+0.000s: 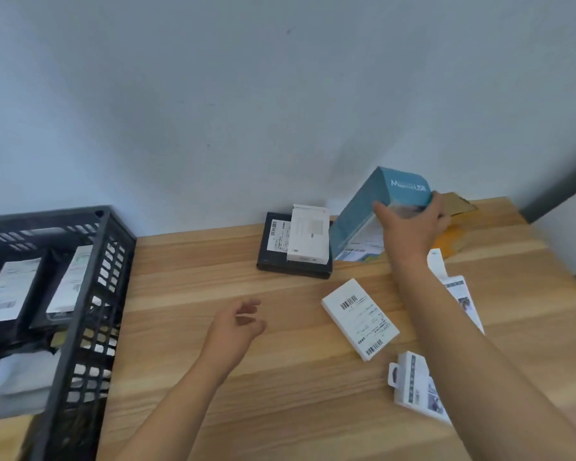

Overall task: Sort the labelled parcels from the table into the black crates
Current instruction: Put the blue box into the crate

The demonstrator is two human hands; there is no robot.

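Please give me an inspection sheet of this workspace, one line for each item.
Surface: wooden table, light planks.
Job's things: teal box tilted, lifted at one end; white barcoded box flat; small white box on black box; black crate holds labelled parcels.
Clutter: hang-tab package; leaflets.
Grippers: right hand grips teal box; left hand loose, holds nothing.
Cables: nothing seen.
Surroundings: pale wall.
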